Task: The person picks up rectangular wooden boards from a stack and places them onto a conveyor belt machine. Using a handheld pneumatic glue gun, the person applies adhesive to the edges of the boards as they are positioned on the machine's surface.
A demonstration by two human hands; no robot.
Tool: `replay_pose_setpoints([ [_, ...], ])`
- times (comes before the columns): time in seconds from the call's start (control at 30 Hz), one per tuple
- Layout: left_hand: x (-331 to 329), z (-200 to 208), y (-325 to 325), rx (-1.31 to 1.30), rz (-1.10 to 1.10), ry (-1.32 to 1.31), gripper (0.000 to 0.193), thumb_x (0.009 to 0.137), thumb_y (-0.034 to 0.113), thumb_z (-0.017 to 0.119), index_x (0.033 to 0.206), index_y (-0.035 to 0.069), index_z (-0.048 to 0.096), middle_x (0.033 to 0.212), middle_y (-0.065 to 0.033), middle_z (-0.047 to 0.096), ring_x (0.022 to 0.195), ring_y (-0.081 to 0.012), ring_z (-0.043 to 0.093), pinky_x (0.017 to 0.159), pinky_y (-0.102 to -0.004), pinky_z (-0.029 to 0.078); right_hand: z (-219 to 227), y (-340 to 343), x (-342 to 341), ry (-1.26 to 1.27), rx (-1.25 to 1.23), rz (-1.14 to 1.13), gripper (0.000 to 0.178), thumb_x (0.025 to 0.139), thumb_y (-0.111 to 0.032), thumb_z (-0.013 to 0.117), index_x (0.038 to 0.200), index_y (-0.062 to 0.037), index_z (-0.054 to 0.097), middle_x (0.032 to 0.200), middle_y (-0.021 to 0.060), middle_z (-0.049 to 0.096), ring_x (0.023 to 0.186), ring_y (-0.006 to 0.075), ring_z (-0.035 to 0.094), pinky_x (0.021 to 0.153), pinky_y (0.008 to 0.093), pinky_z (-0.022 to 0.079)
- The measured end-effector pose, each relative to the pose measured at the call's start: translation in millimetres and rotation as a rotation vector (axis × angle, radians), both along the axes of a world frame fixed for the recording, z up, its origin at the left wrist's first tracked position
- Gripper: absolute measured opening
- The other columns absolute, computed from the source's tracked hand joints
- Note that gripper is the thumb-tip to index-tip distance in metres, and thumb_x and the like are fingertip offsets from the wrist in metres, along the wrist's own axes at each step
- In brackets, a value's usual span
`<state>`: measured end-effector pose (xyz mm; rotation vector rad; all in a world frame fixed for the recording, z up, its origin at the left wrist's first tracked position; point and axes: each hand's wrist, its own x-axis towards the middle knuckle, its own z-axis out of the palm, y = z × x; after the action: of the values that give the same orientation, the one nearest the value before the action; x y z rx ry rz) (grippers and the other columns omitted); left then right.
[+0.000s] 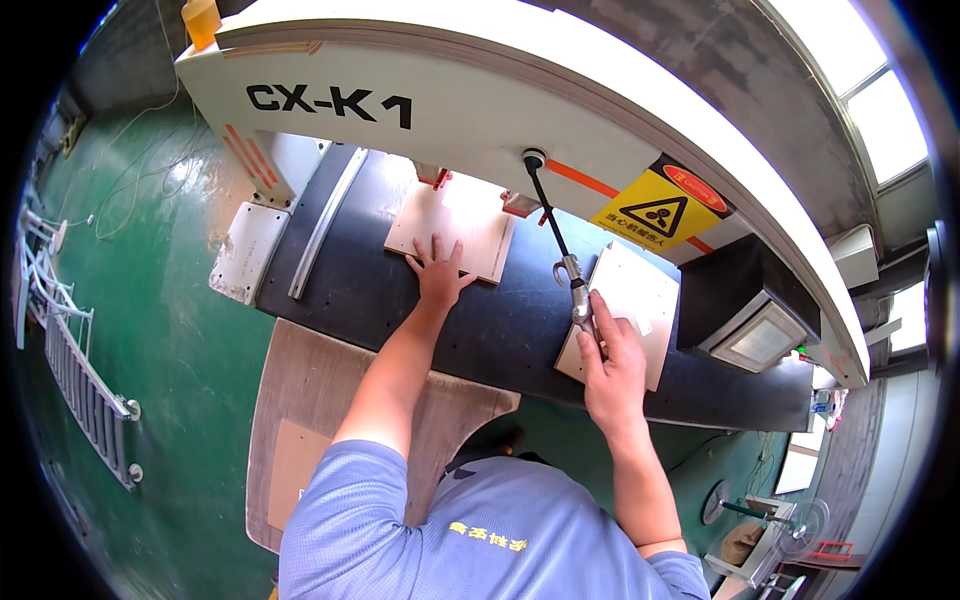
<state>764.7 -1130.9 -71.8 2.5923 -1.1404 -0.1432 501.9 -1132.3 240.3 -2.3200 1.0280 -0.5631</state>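
Note:
My left hand (438,272) lies flat with fingers spread on the near edge of a light plywood panel (455,225) that rests on the dark machine table (380,290) under the white machine arm (450,90). My right hand (612,360) grips the metal nozzle of an air hose (578,300), whose black line (545,205) runs up to the machine arm. The nozzle is held over a second pale panel (640,290) at the right of the table.
A metal fence rail (325,220) lies along the table's left side. A wooden side table (310,400) with a small board stands at lower left. A grey box (755,335) sits at the right. The floor (150,300) is green, with white metal racks (70,350) at left.

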Motion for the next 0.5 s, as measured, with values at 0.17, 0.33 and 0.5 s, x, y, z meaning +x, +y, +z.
replay_pose_setpoints([
  [0.17, 0, 6, 0, 0.050, -0.001, -0.001, 0.081, 0.078, 0.060, 0.073, 0.148, 0.030, 0.047, 0.161, -0.0179, 0.026, 0.145, -0.0560, 0.015, 0.109, -0.0774, 0.014, -12, 16, -16, -0.014, 0.145, 0.079, 0.049, 0.096, -0.016, 0.064, 0.143, -0.0075, 0.053, 0.099, 0.0155, 0.063, 0.083, 0.0282, 0.062, 0.080, 0.0360, 0.051],
  [0.33, -1, 5, 1, 0.046, -0.008, -0.020, 0.081, 0.078, 0.060, 0.073, 0.148, 0.030, 0.047, 0.160, -0.0186, 0.028, 0.144, -0.0565, 0.017, 0.109, -0.0766, 0.015, -58, 17, -75, 0.178, 0.475, 0.007, 0.049, 0.098, -0.021, 0.063, 0.142, -0.0032, 0.052, 0.100, 0.0178, 0.067, 0.090, 0.0257, 0.064, 0.088, 0.0344, 0.050],
  [0.5, 0, 6, 3, 0.063, -0.012, -0.024, 0.081, 0.078, 0.060, 0.073, 0.148, 0.029, 0.047, 0.159, -0.0192, 0.029, 0.144, -0.0568, 0.018, 0.109, -0.0761, 0.015, -79, 26, -124, 0.141, 0.886, -0.234, 0.044, 0.099, -0.019, 0.060, 0.141, -0.0070, 0.055, 0.078, 0.0040, 0.060, 0.063, 0.0101, 0.055, 0.060, 0.0268, 0.049],
])
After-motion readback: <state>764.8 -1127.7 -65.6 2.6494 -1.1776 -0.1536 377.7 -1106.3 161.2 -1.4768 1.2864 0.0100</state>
